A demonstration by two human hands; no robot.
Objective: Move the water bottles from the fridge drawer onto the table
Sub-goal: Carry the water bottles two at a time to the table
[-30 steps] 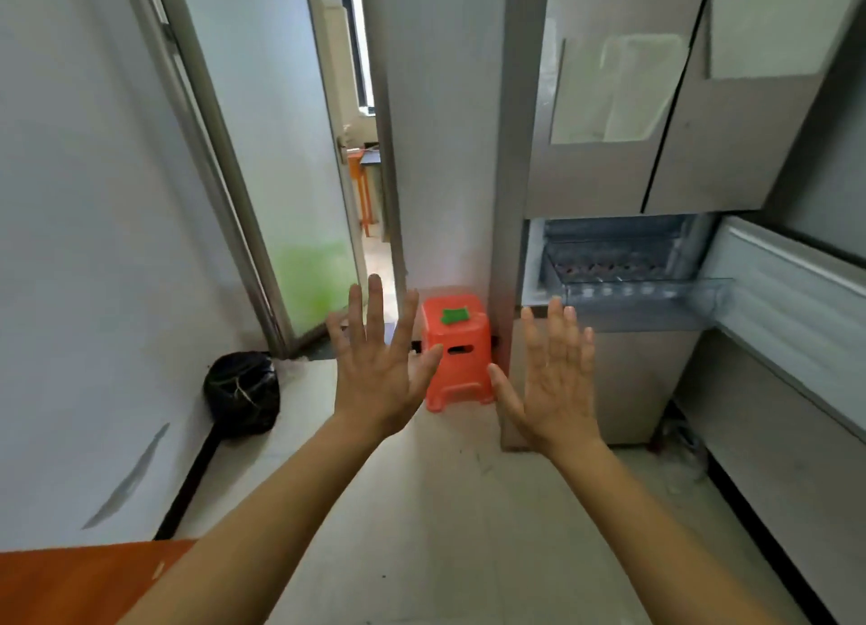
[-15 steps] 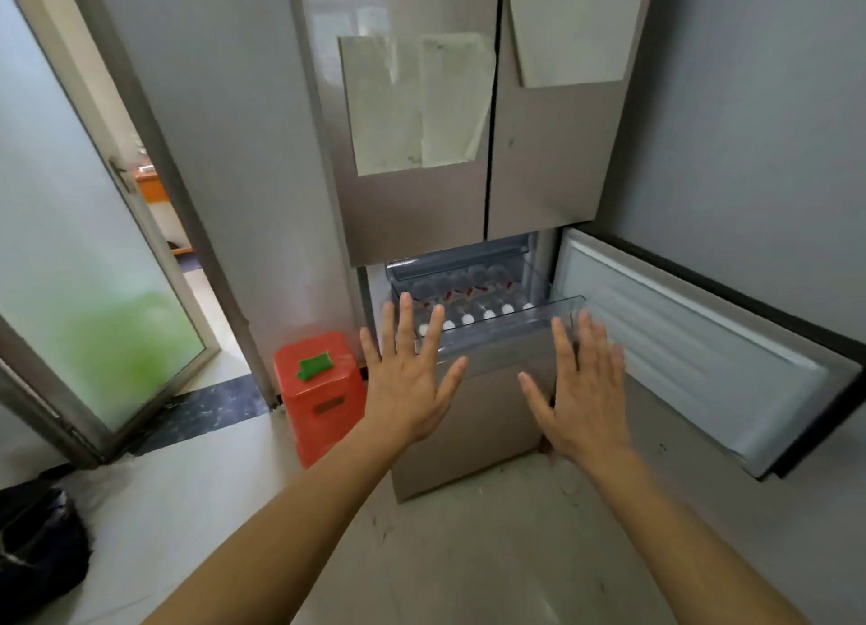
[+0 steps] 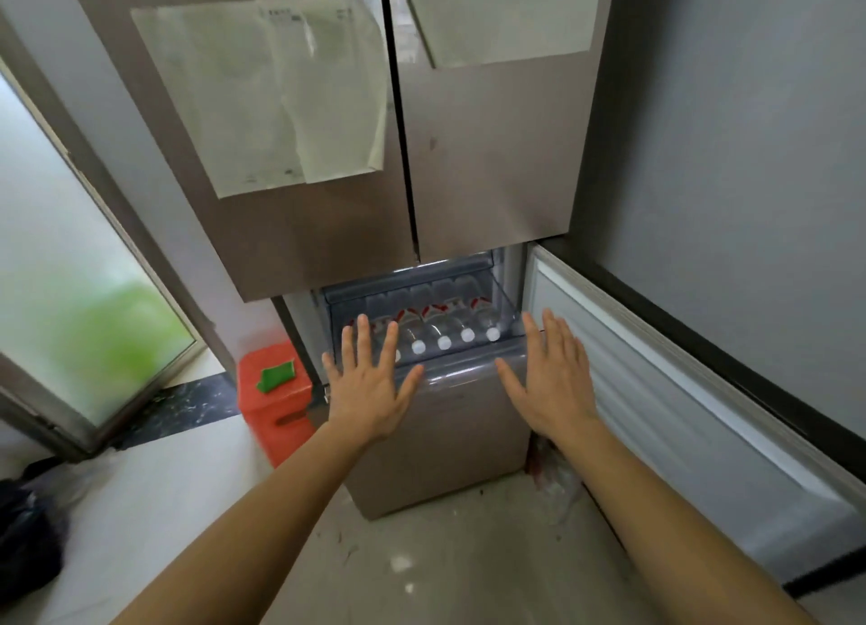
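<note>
**A:** Where were the water bottles found?

**B:** The water bottles (image 3: 450, 319) were seen lying on their sides in a row inside the fridge drawer (image 3: 468, 370), which was pulled out beneath the two upper doors of the fridge (image 3: 487, 179). The white caps were turned to the near side, and red-and-white labels were shown farther back. Four caps were plainly counted. A fifth was half hidden behind a finger.

**A:** And how were the hands held?

**B:** Both were stretched out flat with their backs to the camera, and nothing was gripped by either. The left hand (image 3: 370, 390) was spread wide with straight fingers before the left part of the drawer, and the nearest bottles were overlapped by its fingertips in the view. The right hand (image 3: 550, 385) was held with straight fingers close together at the drawer's right end. Whether the clear front wall was touched by either hand could not be told.

**A:** What else was noted?

**B:** A lower door (image 3: 679, 404) was swung open to the right of the drawer, with its pale inner face shown. On the upper left door, sheets of paper (image 3: 281, 94) were stuck. An orange stool (image 3: 274, 409) with a green object (image 3: 276, 375) on top was set on the floor (image 3: 421, 554) just left of the fridge. A frosted glass door (image 3: 70, 296) was seen farther left, and a black bag (image 3: 23, 530) at the near left edge.
</note>
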